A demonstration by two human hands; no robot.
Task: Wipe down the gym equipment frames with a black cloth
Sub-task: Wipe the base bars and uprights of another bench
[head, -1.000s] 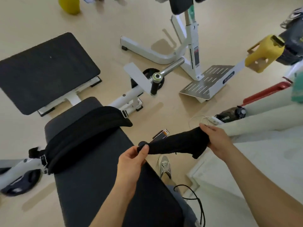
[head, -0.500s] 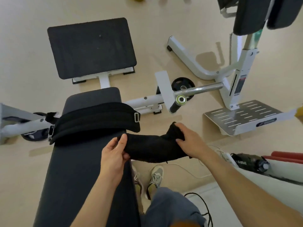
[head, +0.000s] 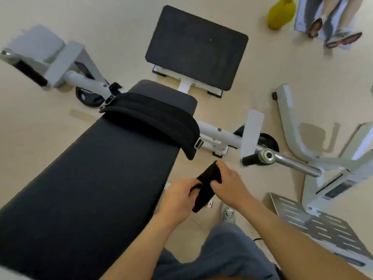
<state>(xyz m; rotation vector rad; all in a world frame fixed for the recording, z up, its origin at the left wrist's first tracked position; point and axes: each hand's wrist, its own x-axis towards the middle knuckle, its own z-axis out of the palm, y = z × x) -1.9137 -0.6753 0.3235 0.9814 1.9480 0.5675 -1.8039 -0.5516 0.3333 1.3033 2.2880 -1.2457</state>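
- Just off the right edge of the bench pad [head: 90,188], we had the black cloth [head: 207,185] bunched between both hands.
- Our left hand [head: 177,200] curled its fingers round the cloth's lower end.
- Our right hand [head: 231,184] pinched the upper end, fingers bent over it.
- The white frame tube [head: 218,136] lay beyond, apart from the cloth, with the chrome bar [head: 292,163] to its right.
- A black padded belt [head: 151,120] draped across the bench pad.
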